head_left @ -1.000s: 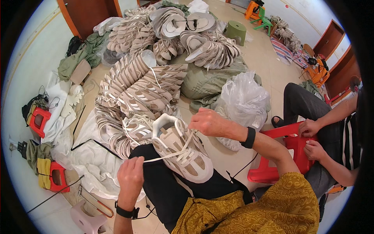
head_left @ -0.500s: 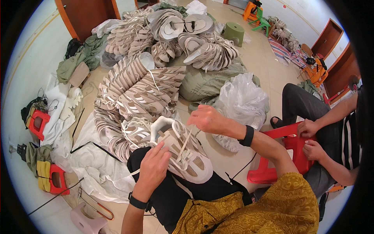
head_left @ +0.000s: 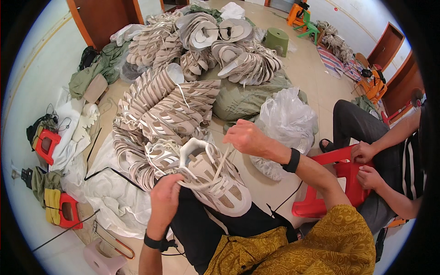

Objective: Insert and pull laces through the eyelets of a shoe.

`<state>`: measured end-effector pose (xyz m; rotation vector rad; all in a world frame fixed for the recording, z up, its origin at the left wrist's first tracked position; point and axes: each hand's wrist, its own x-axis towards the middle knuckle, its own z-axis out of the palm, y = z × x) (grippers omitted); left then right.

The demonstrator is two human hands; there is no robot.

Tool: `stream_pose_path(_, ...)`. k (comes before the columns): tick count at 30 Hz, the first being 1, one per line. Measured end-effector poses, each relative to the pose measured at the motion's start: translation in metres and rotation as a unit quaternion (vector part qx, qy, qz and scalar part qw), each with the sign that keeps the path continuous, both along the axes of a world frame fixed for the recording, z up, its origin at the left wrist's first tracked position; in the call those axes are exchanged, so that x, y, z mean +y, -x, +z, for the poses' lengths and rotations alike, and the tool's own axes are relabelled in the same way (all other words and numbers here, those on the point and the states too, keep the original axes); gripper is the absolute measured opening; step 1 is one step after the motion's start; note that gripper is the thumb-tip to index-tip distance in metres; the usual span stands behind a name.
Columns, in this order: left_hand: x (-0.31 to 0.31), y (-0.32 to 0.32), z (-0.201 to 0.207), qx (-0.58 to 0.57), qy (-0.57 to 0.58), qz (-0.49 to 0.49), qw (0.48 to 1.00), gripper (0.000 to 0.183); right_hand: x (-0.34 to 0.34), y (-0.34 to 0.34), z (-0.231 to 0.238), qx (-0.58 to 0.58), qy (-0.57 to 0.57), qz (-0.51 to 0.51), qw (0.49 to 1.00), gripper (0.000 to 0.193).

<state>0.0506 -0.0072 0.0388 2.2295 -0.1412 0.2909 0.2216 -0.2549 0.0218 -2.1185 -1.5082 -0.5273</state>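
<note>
A beige and white sneaker (head_left: 234, 200) rests on my lap, toe toward me, its opening facing the pile beyond. My left hand (head_left: 164, 196), left of the sneaker, is closed on one pale shoelace (head_left: 200, 186), which runs taut from the lacing. Beyond and right of the sneaker, my right hand (head_left: 245, 136) pinches the other end of the lace, drawn up from the eyelets. The two lace ends pull apart in opposite directions. The fingertips of my right hand are partly hidden.
Ahead lies a large heap of beige shoe uppers (head_left: 169, 110) strung in bundles. Clear plastic bags (head_left: 286, 114) and a green sack (head_left: 250, 98) sit beside it. At right, another person's hands (head_left: 366, 172) rest by a red plastic stool (head_left: 311, 201). A pink stool (head_left: 103, 259) stands lower left.
My left hand has moved left and down from the sneaker's side, drawing its lace end out taut. My right hand has shifted slightly, with its lace end still held up.
</note>
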Motion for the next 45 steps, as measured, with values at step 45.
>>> stream_pose_path(45,-0.05,0.0,-0.032,-0.111,-0.251,-0.06,0.96,0.039,0.026,0.076,-0.008,0.239,0.273,0.057,0.93,0.007)
